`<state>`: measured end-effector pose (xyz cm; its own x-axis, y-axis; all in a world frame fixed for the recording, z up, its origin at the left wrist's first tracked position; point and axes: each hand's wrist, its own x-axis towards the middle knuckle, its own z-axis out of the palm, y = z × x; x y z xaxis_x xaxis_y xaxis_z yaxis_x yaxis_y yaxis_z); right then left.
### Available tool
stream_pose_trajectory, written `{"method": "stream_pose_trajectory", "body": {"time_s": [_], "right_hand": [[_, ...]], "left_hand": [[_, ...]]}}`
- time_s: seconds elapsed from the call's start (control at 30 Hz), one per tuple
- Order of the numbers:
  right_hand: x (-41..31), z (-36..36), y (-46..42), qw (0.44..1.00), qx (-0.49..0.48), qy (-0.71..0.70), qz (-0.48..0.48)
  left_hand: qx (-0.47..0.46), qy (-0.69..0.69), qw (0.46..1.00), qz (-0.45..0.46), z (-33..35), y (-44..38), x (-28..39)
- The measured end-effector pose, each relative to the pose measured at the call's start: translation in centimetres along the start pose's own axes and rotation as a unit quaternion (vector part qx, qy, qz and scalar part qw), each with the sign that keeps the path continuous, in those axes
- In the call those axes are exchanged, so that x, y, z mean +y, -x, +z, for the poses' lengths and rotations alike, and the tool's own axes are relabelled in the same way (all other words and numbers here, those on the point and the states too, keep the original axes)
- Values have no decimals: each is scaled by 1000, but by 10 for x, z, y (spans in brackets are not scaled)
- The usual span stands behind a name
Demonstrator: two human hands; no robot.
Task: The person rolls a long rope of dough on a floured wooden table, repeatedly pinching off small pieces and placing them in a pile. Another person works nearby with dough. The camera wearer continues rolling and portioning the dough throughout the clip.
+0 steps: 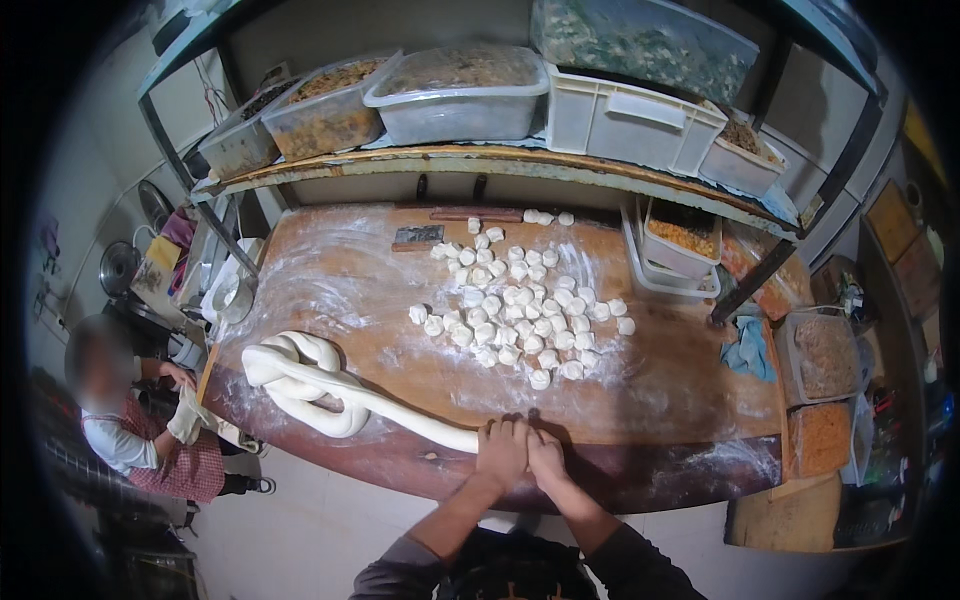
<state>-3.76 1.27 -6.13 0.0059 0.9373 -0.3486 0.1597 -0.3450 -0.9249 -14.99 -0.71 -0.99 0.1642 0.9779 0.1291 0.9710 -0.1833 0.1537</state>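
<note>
A long rope of white dough [409, 421] runs from a looped coil [300, 375] at the left to the front of a floured wooden worktable [360, 270]. My left hand [504, 448] is closed around the rope's right end. Right beside it, my right hand [545, 452] touches the left one with its fingers curled; whether dough lies inside it is hidden. Beyond my hands, many small dough pieces [532, 328] are scattered over the middle of the table.
A shelf [480, 159] bearing filled plastic tubs [457, 112] spans the back. A dough scraper [418, 237] lies near the rear. At right are a blue cloth [748, 349] and filling containers [821, 356]. A person in a checked apron [176, 465] stands at left.
</note>
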Motion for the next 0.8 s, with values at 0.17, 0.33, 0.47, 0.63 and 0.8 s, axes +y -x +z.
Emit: {"method": "stream_pose_trajectory", "body": {"time_s": [0.17, 0.33, 0.47, 0.63, 0.8], "right_hand": [[1, -3, 27, 993, -51, 101, 37], [-114, -27, 84, 956, -207, 157, -135], [-87, 5, 40, 992, 21, 55, -109], [-44, 45, 48, 982, 8, 155, -108], [-13, 63, 22, 993, 92, 44, 61]], "left_hand": [[-51, 66, 996, -12, 26, 20, -15], [-247, 150, 956, -58, -19, -16, -20], [-116, 178, 974, 84, 17, 0, -73], [-248, 228, 940, 46, -31, -18, -98], [34, 162, 984, 59, -14, 10, -71]]}}
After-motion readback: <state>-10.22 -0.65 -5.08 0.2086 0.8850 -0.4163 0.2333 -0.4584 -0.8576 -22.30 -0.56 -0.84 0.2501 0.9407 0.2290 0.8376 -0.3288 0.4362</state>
